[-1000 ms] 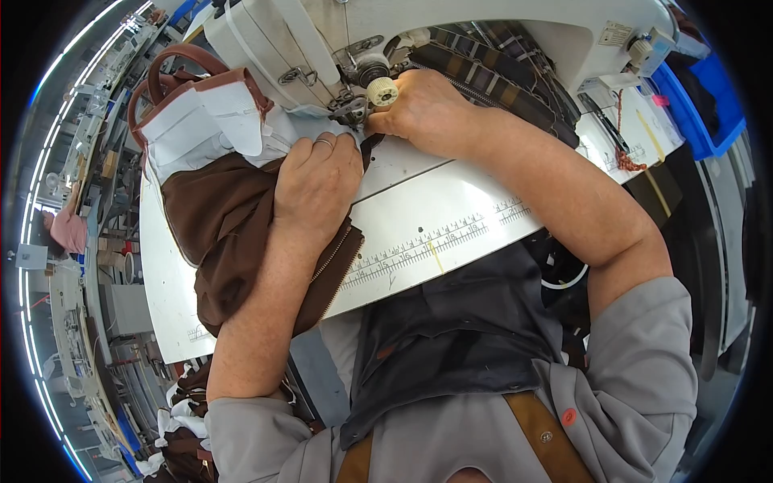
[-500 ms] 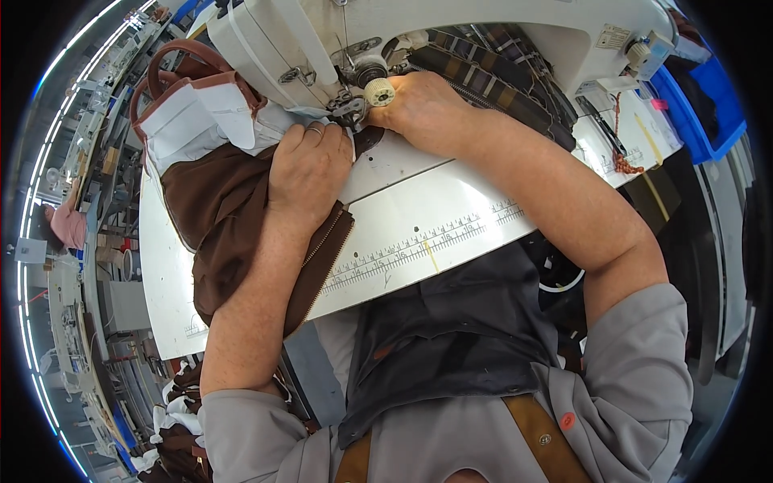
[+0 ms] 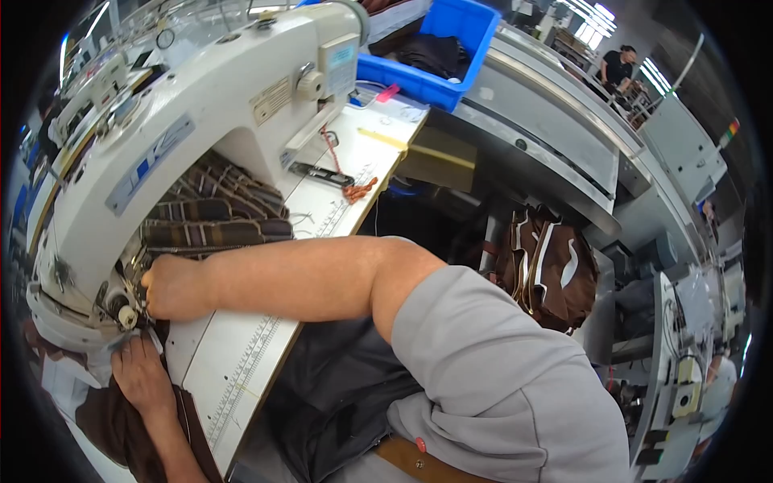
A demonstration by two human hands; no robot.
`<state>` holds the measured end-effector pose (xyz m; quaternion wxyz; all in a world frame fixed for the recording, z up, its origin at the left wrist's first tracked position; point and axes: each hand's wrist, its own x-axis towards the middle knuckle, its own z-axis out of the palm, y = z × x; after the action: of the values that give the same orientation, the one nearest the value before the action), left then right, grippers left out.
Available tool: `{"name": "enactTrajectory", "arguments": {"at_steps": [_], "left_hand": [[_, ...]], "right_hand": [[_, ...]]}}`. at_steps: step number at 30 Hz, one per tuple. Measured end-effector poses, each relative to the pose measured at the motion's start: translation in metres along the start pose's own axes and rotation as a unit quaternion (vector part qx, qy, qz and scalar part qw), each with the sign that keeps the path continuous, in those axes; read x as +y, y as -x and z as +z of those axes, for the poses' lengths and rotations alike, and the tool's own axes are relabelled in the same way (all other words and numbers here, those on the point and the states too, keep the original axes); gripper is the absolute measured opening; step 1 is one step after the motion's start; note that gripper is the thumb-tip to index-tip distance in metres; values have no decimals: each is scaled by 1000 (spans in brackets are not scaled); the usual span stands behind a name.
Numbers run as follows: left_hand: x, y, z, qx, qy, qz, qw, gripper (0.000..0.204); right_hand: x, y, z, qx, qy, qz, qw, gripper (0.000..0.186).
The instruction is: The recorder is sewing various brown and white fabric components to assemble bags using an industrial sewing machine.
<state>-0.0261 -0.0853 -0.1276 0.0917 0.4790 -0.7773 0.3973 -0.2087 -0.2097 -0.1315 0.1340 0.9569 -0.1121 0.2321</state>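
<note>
At the lower left of the view, beneath the head of a white sewing machine (image 3: 201, 92), a brown cloth piece (image 3: 105, 423) with white lining (image 3: 68, 388) is held up to the needle area on the white table (image 3: 241, 358). The piece is covered in part by the left hand (image 3: 143, 377), which is laid palm down over it, fingers pointed toward the machine; whether a fold is pinched underneath cannot be told. By the right hand (image 3: 179, 288) the space just beside the metal parts and the cream knob (image 3: 127, 316) is taken up, fingers bent inward; what is gripped there, if anything, is hidden.

As far as can be judged, the sewing is partway through: the brown piece is set in place at the machine and has not yet been taken off. No finished seam can be made out, so how much is stitched and how much is left cannot be told. Under the machine's arm, plaid cloth (image 3: 213, 209) is bunched, and it cannot be seen whether it is joined to the brown piece. On the right, a brown bundle with white strips (image 3: 555, 274) is kept apart from the table; whether it is sewn or unsewn is not shown.
</note>
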Motion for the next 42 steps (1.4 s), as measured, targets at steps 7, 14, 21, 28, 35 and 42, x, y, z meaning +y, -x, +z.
{"name": "enactTrajectory", "arguments": {"at_steps": [7,14,21,28,35,42], "left_hand": [[5,2,19,-42,-13,-5,999,18],[-8,7,22,-34,-44,3,998,15],[-16,10,22,-78,-5,2,997,14],[-54,20,-93,-155,244,15,957,42],[-63,92,-153,-105,278,-77,952,20],[50,84,-188,12,324,-224,919,48]], "right_hand": [[5,14,0,1,-8,24,1000,16],[3,-1,11,24,-20,36,999,18],[1,4,9,-23,18,54,998,20],[4,17,3,-15,18,50,998,20],[-9,-7,-8,-2,-30,60,998,18],[-7,27,-40,-142,77,98,982,15]]}}
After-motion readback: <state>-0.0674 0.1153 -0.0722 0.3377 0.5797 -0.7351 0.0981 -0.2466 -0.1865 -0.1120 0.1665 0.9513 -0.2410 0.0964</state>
